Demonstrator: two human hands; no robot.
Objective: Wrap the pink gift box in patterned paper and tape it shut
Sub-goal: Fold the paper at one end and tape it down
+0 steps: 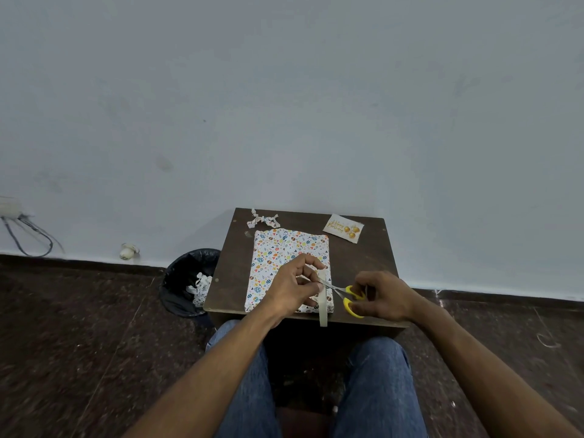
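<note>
Head view, only one. Wrapped gift box [286, 263] lies flat on small dark table [363, 267], w/ patterned paper covering it all over; no pink shows. It sits left of table centre, near edge flush w/ the table's 6 o'clock rim.

Left hand [292, 287] is over the box's near right part, about 5 o'clock on the box, fingers pinching a strip of tape [323, 306] that hangs down past the table front. Right hand [384, 295] at 3 o'clock of the box grips yellow-handled scissors [343, 294], fingers curled thru the loops, blades meeting the tape just beside the left fingertips. Blades parted or closed: can't tell.

Handling, my guess: box looks light and stiff, so it slides easily; paper looks smooth, prob. slippery, creases if squeezed. Best hold is flat palm pressure on top or pinch at the long edges, not corners. Tape is limp, sticks to itself, so keep it taut.

Room: near rim is tight, box could tip off toward the lap. Free tabletop at 3 o'clock. Birthday card [344, 230] at 1 o'clock, paper scrap bow [264, 219] at 11 o'clock, bin [186, 279] on floor at 9 o'clock.
</note>
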